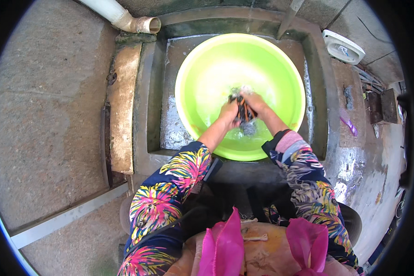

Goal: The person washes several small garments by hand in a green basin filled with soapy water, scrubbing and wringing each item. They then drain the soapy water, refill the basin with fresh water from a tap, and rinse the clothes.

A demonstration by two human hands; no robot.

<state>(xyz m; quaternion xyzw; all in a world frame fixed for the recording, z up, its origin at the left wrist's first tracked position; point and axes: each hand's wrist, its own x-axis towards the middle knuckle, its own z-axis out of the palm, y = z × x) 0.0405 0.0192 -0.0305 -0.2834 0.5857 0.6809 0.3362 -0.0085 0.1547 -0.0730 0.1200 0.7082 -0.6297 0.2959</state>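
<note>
A large lime-green plastic basin holds water and stands in a low concrete trough. Over the water in its lower middle, my left hand grips the near-left side of a small dark wet item with orange stripes. My right hand is closed around the item's far-right side. Motion blur hides its exact kind; cloth or a shoe both seem possible. A greyish part hangs just below the hands near the water, with splashes around it. Patterned sleeves cover both my forearms.
At the upper left, a white drainpipe opens beside the trough. A small white washbasin rests at the upper right. To the right lie a purple-handled brush and a grey scrubby pad. Wet floor shines below them.
</note>
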